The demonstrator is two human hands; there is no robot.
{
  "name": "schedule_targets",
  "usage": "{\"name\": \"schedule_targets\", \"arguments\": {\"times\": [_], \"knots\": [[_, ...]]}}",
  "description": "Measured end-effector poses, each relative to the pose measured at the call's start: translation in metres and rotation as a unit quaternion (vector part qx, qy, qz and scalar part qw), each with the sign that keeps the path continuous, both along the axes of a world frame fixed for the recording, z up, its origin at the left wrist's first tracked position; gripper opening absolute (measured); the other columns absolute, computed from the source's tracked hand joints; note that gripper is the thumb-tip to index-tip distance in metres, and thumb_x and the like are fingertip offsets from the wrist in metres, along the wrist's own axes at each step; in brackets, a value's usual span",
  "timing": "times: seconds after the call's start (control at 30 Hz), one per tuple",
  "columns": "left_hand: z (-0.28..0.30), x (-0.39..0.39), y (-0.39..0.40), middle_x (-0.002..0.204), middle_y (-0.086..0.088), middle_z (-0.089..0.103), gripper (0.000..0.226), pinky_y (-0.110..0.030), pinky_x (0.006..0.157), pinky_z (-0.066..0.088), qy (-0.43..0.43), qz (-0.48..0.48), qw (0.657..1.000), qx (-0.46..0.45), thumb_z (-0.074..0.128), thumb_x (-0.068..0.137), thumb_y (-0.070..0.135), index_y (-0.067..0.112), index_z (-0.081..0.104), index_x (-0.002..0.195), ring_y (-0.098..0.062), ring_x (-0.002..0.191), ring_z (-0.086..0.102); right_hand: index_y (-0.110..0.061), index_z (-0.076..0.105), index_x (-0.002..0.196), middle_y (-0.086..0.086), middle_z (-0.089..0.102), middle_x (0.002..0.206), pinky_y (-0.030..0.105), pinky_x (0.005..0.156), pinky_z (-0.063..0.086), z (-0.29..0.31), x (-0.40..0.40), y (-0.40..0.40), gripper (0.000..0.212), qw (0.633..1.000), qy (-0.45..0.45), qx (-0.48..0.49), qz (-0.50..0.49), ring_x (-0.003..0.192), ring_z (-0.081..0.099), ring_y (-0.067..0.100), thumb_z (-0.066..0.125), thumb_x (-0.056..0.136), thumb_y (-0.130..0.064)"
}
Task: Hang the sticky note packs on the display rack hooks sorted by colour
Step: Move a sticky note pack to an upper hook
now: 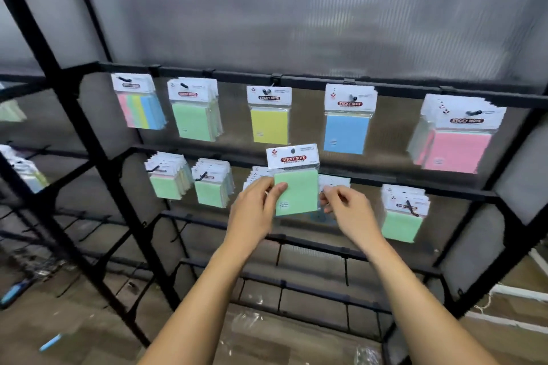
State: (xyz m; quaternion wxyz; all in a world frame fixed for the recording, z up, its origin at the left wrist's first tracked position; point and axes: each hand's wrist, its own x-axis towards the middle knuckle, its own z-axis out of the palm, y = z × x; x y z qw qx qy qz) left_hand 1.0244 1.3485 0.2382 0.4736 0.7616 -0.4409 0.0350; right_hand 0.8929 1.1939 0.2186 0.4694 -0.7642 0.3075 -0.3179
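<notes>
The left hand (255, 210) pinches the left edge of a green sticky note pack in a clear sleeve with a white card header (295, 184), thumb across its face, while the right hand (345, 206) curls its fingertips at the right edge, though actual contact there is unclear. The pack is upright before the black metal display rack (296, 80), below the yellow pack (269, 121). It looks light, the pad stiffish, the film slick and header bendable, so holding the pad's edges should leave the hang hole free.
</notes>
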Motion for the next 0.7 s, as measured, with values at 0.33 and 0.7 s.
{"name": "schedule_targets", "arguments": {"times": [0.33, 0.7], "knots": [[0.008, 0.115, 0.071, 0.061, 0.008, 0.042, 0.036, -0.039, 0.058, 0.035, 0.013, 0.033, 0.998, -0.044, 0.052, 0.1, 0.034, 0.028, 0.038, 0.068, -0.013, 0.06, 0.042, -0.023, 0.068, 0.097, -0.006, 0.073, 0.089, 0.037, 0.074, 0.055, 0.038, 0.131, 0.091, 0.021, 0.995, -0.064, -0.021, 0.07, 0.083, 0.067, 0.012, 0.055, 0.099, -0.039], [0.036, 0.222, 0.111, 0.063, 0.014, 0.047, 0.029, -0.028, 0.058, 0.034, -0.048, 0.027, 0.998, 0.005, 0.05, 0.097, 0.049, 0.024, 0.058, 0.085, -0.004, 0.063, 0.046, -0.01, 0.062, 0.08, 0.011, 0.061, 0.071, 0.027, 0.057, 0.038, 0.064, 0.23, 0.147, 0.026, 0.987, -0.146, -0.06, -0.004, 0.065, 0.049, 0.009, 0.06, 0.098, -0.029]]}}
